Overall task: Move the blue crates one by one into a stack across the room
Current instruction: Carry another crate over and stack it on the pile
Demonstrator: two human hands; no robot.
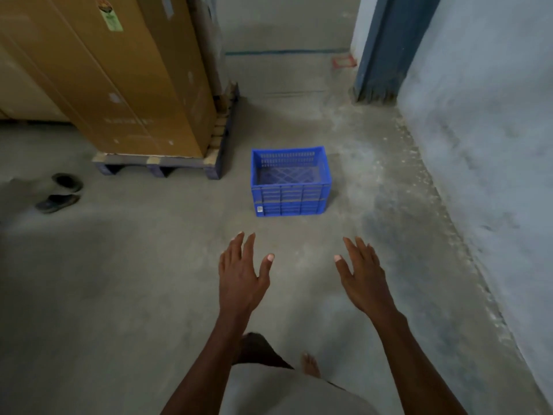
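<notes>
Blue crate (291,181) sits upright on the floor (119,280) just beyond my left hand (241,274) and right hand (360,277), both spread flat, holding nothing.

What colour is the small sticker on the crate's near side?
White, at the lower left corner of the blue crate, on its near wall. The head view, the only one, shows it.

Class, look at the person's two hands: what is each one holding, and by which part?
Nothing is held. The left hand and right hand are open with spread fingers, short of the blue crate on the floor.
</notes>
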